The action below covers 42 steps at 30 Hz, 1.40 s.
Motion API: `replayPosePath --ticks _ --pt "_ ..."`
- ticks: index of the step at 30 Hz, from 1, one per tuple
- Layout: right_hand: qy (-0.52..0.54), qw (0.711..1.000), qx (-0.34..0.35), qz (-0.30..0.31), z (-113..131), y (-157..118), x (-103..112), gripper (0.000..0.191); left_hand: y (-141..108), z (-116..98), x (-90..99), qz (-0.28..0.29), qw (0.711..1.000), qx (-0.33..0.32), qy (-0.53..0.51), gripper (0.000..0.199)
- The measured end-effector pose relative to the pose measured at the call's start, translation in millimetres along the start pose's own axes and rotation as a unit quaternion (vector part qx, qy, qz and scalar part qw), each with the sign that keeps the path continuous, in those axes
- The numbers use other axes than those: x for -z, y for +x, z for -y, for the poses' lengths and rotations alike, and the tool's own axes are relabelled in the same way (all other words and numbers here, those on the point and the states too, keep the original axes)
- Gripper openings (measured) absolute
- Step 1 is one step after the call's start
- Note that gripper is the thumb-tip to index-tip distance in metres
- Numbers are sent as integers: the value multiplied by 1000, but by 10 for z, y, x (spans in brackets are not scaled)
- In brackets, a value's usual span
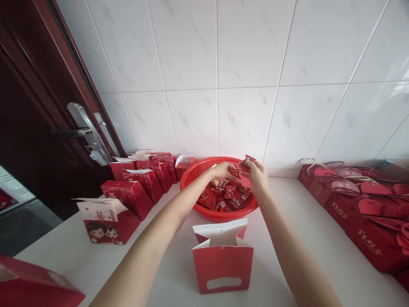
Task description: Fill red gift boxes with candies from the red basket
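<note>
A red plastic basket (pixel 220 216) with perforated walls holds many red-wrapped candies (pixel 230 192). Over its far side, my left hand (pixel 223 170) is closed on a red-wrapped candy (pixel 234 172). Close beside it, at the basket's right rim, my right hand (pixel 258 175) pinches wrapped candies (pixel 247 161) in dark and red wrappers; fingers hide part of them. Between my forearms and nearer to me stands an open red paper gift box (pixel 223 266), upright, its top flaps spread and an oval cut-out low on its front.
Several red gift boxes (pixel 128 198) stand in rows at the left, one with cartoon faces (pixel 102 230). A blurred red box (pixel 35 283) is at the near left. Red gift bags (pixel 354 226) line the right side. Behind are a tiled wall (pixel 246 47) and a dark door (pixel 38 85).
</note>
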State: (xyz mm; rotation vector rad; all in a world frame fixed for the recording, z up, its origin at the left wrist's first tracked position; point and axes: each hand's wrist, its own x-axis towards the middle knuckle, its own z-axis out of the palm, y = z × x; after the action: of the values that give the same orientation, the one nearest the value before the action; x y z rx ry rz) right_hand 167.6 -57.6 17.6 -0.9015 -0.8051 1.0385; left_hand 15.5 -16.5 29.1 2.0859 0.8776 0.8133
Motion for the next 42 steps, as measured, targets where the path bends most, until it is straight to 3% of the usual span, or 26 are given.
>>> replayPosePath --ticks 3,10,15,23,32,36,42 --pt "-16 1000 -18 10 -17 8 -7 12 157 71 80 -27 999 24 -12 38" --pt "-27 996 -47 69 -26 -9 -9 11 93 108 93 -125 990 38 -52 48" --pt "-13 994 -64 90 -41 42 26 16 94 86 112 -171 980 17 -102 39" --pt "32 988 -84 127 -50 81 46 20 56 12 112 -102 981 -40 -163 32" --pt "52 993 -45 99 -156 70 51 21 45 104 65 -66 987 -83 -119 56" --pt "55 994 -41 90 -183 100 58 21 42 129 96 -60 989 -64 -116 68" --pt "67 995 -41 66 -146 133 61 15 3 26 127 -35 990 -24 -131 57"
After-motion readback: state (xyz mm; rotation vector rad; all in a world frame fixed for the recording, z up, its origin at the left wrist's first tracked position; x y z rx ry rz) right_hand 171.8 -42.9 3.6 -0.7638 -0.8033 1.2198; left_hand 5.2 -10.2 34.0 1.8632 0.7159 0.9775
